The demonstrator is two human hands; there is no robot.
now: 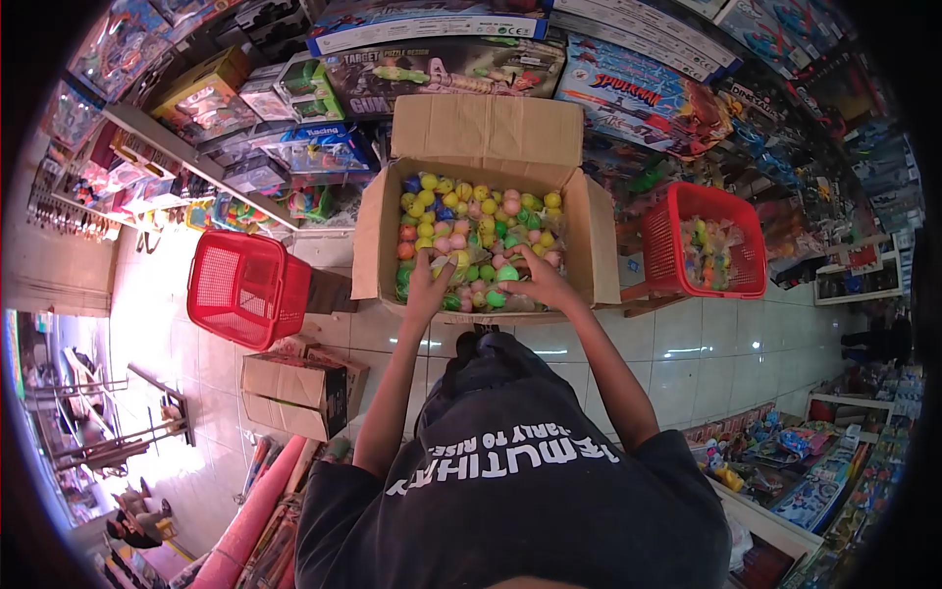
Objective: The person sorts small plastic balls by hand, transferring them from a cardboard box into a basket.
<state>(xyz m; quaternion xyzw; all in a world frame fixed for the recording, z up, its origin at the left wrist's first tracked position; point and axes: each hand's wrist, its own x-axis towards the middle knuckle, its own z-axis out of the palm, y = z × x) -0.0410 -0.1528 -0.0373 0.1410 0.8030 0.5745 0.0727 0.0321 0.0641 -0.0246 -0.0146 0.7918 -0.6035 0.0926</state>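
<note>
An open cardboard box [371, 236] stands on the tiled floor in front of me, full of small coloured plastic balls [469, 218] in clear bags. My left hand [429, 280] reaches into the near left part of the box and closes on a clear bag of balls. My right hand [538, 277] is in the near right part, fingers curled around the same bagged balls. Both arms stretch forward over my dark shirt [510, 471].
An empty red basket [245, 287] lies tilted to the left of the box. A second red basket [708, 245] holding bagged balls sits to the right. Shelves of boxed toys [442, 59] rise behind. A smaller cardboard box [294, 391] lies at lower left.
</note>
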